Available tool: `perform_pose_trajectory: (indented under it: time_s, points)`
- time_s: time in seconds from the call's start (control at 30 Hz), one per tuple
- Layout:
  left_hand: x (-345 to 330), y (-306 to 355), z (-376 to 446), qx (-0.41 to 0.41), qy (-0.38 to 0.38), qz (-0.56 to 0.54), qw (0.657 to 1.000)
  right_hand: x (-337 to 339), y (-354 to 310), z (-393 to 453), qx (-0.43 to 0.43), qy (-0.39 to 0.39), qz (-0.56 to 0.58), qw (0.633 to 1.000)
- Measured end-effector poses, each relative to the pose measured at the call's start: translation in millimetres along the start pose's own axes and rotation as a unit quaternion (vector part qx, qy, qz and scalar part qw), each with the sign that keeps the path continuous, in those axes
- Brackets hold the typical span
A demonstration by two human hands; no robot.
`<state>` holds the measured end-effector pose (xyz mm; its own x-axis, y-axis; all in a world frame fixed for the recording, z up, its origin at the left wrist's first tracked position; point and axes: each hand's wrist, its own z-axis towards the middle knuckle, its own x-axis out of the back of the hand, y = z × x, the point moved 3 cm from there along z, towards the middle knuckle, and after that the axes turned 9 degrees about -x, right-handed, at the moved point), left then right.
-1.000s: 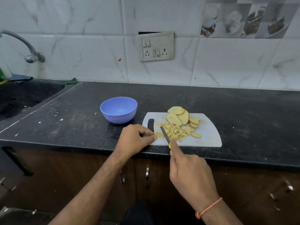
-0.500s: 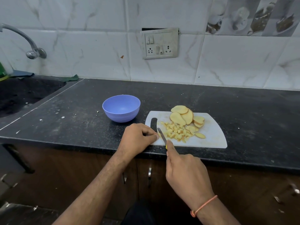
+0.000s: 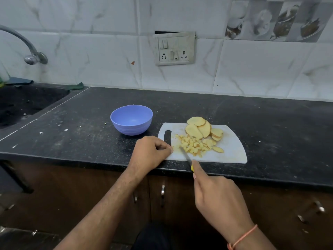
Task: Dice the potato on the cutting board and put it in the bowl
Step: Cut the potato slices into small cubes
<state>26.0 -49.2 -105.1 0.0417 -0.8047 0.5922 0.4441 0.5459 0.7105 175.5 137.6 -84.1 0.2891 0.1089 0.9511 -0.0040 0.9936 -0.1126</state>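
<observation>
A white cutting board point(image 3: 232, 152) lies at the counter's front edge. Several potato slices point(image 3: 200, 129) are stacked at its far side, and a heap of small potato dice point(image 3: 193, 146) lies nearer me. My right hand point(image 3: 218, 199) grips a knife point(image 3: 185, 156) with a yellow handle, forefinger along its back, the blade tip at the near left edge of the dice. My left hand point(image 3: 149, 154) is curled at the board's left end by the handle slot, its fingertips at the board's edge. The blue bowl point(image 3: 131, 120) stands empty left of the board.
The black counter point(image 3: 270, 123) runs to the right of the board. A sink point(image 3: 21, 103) with a tap point(image 3: 30, 55) sits at the far left. A socket plate point(image 3: 174, 48) is on the tiled wall. Cabinet doors with metal handles point(image 3: 162, 193) hang below the counter edge.
The knife blade has shifted slightly along the left side of the dice heap. My left hand has stayed at the board's left end. The view has moved a little.
</observation>
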Motion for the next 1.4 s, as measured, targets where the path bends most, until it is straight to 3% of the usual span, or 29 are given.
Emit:
perform_pose_trajectory:
  time_s: [0.2,0.3,0.47,0.63,0.87,1.07,1.23,1.4]
  points:
    - [-8.6,16.9,9.2,-0.045,-0.015,0.12,0.992,11.9,36.2,26.8,-0.03,0.053,0.098,0.993]
    - [-12.1,24.0,19.6,-0.06,-0.038,0.129,0.989,15.4,64.9,51.9,-0.052,0.088,0.186,0.977]
    - [-15.4,23.9,34.6,-0.066,-0.065,0.084,0.992,-0.7,101.6,72.5,-0.089,0.074,0.316,0.942]
    - [-9.2,25.6,44.1,-0.139,-0.058,0.099,0.984,-10.9,113.4,75.6,-0.095,0.062,0.394,0.912]
    - [-21.3,39.0,70.3,-0.179,-0.203,0.177,0.946,-14.2,119.7,77.6,-0.116,0.034,0.436,0.892]
    - [-26.7,46.5,86.3,-0.204,-0.255,0.234,0.916,-10.5,119.5,77.4,-0.125,0.032,0.453,0.882]
    - [-22.9,53.0,99.8,-0.182,-0.257,0.179,0.932,-12.5,122.5,78.5,-0.126,0.028,0.484,0.866]
    - [-13.8,61.4,119.5,-0.152,-0.254,0.05,0.954,-13.7,128.0,80.8,-0.129,0.022,0.513,0.848]
